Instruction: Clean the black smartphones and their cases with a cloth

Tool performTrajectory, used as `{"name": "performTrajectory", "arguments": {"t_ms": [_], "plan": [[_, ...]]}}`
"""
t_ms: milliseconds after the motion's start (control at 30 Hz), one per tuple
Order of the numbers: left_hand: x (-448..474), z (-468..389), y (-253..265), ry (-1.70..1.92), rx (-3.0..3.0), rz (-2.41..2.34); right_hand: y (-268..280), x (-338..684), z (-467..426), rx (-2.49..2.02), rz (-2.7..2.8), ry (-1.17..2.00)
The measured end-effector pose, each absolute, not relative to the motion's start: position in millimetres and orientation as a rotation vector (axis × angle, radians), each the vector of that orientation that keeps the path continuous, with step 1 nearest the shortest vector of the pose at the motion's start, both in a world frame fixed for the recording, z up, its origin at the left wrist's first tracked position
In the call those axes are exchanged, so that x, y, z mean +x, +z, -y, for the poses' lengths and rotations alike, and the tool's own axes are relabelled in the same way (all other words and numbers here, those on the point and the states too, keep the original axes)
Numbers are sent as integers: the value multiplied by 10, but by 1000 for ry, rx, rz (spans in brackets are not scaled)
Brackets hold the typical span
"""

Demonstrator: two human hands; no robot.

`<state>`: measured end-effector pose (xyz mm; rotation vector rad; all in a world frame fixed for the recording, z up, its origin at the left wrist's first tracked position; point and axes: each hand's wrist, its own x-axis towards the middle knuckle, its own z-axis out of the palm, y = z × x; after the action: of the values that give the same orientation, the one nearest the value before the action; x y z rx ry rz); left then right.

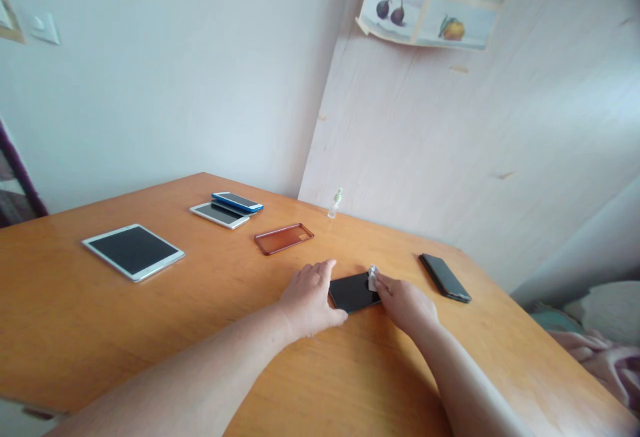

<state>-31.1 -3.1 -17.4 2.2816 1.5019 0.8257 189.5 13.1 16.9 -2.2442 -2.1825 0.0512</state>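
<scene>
A black smartphone (pixel 354 292) lies flat on the wooden table, screen up. My left hand (pixel 313 300) grips its left end, with the thumb at the near edge and the fingers at the far edge. Pinched in my right hand (pixel 406 302) is a small white wipe (pixel 373 278), pressed against the right part of the screen. My right fingertips are partly hidden by the hand. Beyond the phone lies a reddish see-through phone case (pixel 284 239), touched by neither hand.
A white tablet (pixel 134 251) lies at the left. Behind it, a blue-edged phone (pixel 237 201) rests partly on a white device (pixel 219 214). A small spray bottle (pixel 335 204) stands near the wall. A dark phone in a folding case (pixel 445 277) lies at the right.
</scene>
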Motion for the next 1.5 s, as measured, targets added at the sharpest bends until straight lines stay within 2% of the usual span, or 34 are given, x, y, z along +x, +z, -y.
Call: {"name": "performTrajectory", "arguments": {"t_ms": [200, 433, 700, 867, 967, 1167, 1400, 1500], "plan": [[-318, 29, -176, 855, 2283, -1500, 146, 1496, 204, -1797, 2488, 205], [-323, 6, -202, 850, 2317, -1492, 243, 1951, 10, -2324, 2198, 46], [-333, 36, -125, 815, 2294, -1473, 228, 1504, 364, -1902, 2535, 123], [-341, 20, -151, 808, 2319, -1459, 308, 1805, 177, -2228, 2297, -3], [-343, 14, -154, 794, 2314, -1458, 308, 1995, 39, -2217, 2185, -2], [-347, 20, -123, 773, 2319, -1458, 153, 2114, -123, -1941, 1905, 169], [-349, 17, -115, 755, 2314, -1459, 149, 2126, -134, -1552, 1465, 860], [-348, 16, -111, 740, 2305, -1458, 145, 2142, -143, -1693, 1546, 749]]}}
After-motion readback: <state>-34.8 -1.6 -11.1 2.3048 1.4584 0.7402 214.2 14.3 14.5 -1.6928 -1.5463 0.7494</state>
